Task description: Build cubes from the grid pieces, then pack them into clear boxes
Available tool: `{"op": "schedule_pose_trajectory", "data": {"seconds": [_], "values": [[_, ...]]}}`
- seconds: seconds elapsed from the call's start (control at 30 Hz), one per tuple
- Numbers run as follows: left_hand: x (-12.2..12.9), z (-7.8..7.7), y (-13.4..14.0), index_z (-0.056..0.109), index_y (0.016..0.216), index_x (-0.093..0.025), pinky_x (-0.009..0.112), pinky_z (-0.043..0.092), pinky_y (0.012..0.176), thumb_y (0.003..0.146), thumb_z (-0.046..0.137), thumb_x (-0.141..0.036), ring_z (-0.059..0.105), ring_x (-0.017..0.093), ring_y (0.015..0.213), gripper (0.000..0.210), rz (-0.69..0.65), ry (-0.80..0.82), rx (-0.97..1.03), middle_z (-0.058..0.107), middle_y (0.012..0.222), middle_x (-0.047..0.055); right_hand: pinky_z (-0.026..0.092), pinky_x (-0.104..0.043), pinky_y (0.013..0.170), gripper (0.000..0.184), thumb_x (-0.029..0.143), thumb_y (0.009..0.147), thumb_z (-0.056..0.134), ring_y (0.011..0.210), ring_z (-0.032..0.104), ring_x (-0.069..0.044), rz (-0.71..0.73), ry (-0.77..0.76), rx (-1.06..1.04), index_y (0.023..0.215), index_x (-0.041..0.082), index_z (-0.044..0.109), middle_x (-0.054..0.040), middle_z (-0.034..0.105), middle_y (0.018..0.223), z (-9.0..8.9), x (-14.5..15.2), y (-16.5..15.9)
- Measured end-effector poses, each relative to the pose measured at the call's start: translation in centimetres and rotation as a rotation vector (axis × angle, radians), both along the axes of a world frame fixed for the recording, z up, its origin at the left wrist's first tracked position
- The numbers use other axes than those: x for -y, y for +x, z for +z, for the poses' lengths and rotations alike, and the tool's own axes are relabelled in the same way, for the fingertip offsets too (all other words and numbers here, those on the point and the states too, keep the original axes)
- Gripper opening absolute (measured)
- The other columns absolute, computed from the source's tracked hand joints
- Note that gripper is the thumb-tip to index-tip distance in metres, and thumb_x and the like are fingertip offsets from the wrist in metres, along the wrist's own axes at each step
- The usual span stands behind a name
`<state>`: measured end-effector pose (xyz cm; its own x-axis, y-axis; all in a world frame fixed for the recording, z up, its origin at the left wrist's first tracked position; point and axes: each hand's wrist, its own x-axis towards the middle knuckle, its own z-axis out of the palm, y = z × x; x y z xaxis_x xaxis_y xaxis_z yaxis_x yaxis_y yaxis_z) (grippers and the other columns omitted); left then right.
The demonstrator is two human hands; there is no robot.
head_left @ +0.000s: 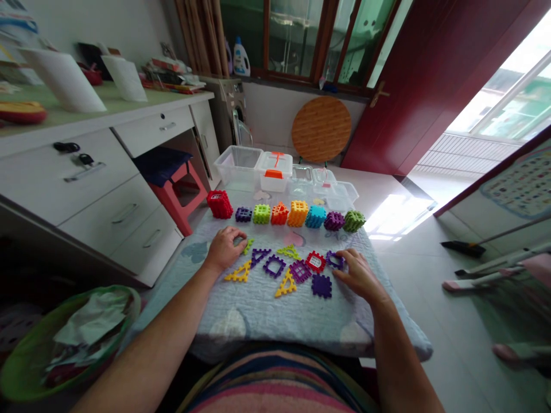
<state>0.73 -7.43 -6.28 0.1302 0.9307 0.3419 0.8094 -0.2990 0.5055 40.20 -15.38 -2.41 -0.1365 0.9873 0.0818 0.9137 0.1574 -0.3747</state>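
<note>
My left hand [226, 249] is closed at the left of the loose pieces, its fingertips on a lime-green interlocking tile [248, 246] that they partly cover. My right hand [357, 272] has thumb and fingers around the edge of a dark purple open-square tile [333, 260]. Between the hands lie a purple triangle tile [259, 257], another purple open square [274, 266], a lime triangle [289, 251], a violet grid tile [300, 271] and a red tile with a white window [315, 262]. Closer to me are two yellow triangles [285, 284] and a solid purple square [321, 286].
Behind them runs a row of tile stacks sorted by colour, from red [219, 205] to olive green [353, 221]. Clear plastic boxes [239, 166] stand at the cloth-covered table's [267, 315] far edge. A stool [178, 186] and a green basket [21, 373] are left.
</note>
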Motion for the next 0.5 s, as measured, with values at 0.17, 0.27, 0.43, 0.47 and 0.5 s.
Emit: {"op": "schedule_pose_trajectory", "data": {"seconds": [0.17, 0.27, 0.43, 0.47, 0.5], "values": [[0.0, 0.0, 0.0, 0.069, 0.085, -0.020, 0.038, 0.047, 0.090, 0.079, 0.058, -0.034, 0.060, 0.025, 0.094, 0.019, 0.004, -0.008, 0.001, 0.065, 0.094, 0.007, 0.045, -0.037, 0.087, 0.024, 0.025, 0.081, 0.048, 0.092, 0.060, -0.022, -0.039, 0.033, -0.145, 0.097, 0.019, 0.065, -0.0082, 0.065, 0.096, -0.7, -0.4, 0.4], [0.0, 0.0, 0.0, 0.068, 0.085, -0.021, 0.038, 0.047, 0.090, 0.078, 0.058, -0.034, 0.060, 0.025, 0.094, 0.018, 0.012, -0.016, 0.004, 0.065, 0.094, 0.007, 0.047, -0.035, 0.079, 0.027, 0.032, 0.085, 0.045, 0.082, 0.062, -0.021, -0.134, 0.018, -0.271, 0.100, 0.020, 0.063, -0.0052, 0.067, 0.085, -1.0, -0.4, 0.7], [-0.1, -0.2, -0.1, 0.068, 0.086, -0.021, 0.038, 0.047, 0.091, 0.078, 0.057, -0.035, 0.060, 0.025, 0.094, 0.020, 0.004, -0.006, -0.002, 0.065, 0.094, 0.007, 0.048, -0.033, 0.072, 0.043, 0.038, 0.081, 0.053, 0.070, 0.060, -0.018, -0.255, 0.067, -0.329, 0.119, 0.019, 0.054, -0.0038, 0.065, 0.088, -1.7, -0.3, 0.8], [-0.2, -0.2, -0.1, 0.068, 0.087, -0.021, 0.038, 0.047, 0.091, 0.079, 0.057, -0.035, 0.060, 0.025, 0.095, 0.020, 0.000, -0.005, -0.006, 0.065, 0.094, 0.007, 0.049, -0.035, 0.076, 0.044, 0.039, 0.080, 0.054, 0.076, 0.060, -0.019, -0.262, 0.102, -0.296, 0.118, 0.018, 0.055, -0.0068, 0.065, 0.097, -1.8, -0.4, 0.8], [-0.2, -0.2, -0.2, 0.069, 0.087, -0.020, 0.038, 0.047, 0.091, 0.079, 0.057, -0.035, 0.060, 0.025, 0.095, 0.021, -0.003, -0.003, -0.010, 0.065, 0.095, 0.008, 0.048, -0.037, 0.080, 0.044, 0.040, 0.079, 0.055, 0.084, 0.061, -0.021, -0.261, 0.140, -0.259, 0.117, 0.017, 0.056, -0.0098, 0.062, 0.105, -1.9, -0.4, 0.8]]}}
